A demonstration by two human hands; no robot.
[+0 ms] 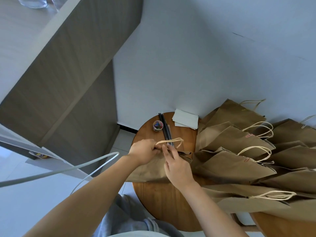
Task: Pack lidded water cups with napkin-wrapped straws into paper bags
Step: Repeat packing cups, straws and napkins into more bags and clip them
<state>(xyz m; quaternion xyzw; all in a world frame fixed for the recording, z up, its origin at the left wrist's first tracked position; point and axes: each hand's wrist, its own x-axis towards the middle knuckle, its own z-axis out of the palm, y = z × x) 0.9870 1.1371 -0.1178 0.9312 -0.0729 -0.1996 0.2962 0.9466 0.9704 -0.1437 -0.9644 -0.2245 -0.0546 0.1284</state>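
Round table (pixel 164 202), paper bag (pixel 152 170) top pinched by both hands' fingers (pixel 168 152)

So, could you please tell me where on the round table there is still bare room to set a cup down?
Bare wood shows on the round table near you, below the bag under both hands. The far edge is crowded with straws, clip jar and napkins; packed bags cover the right.

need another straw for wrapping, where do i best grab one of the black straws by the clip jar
Pinch the far ends of the black straws, coming from above at the wall side. They lie flat beside the paper clip jar, and their near ends run under the bag handle and both hands.
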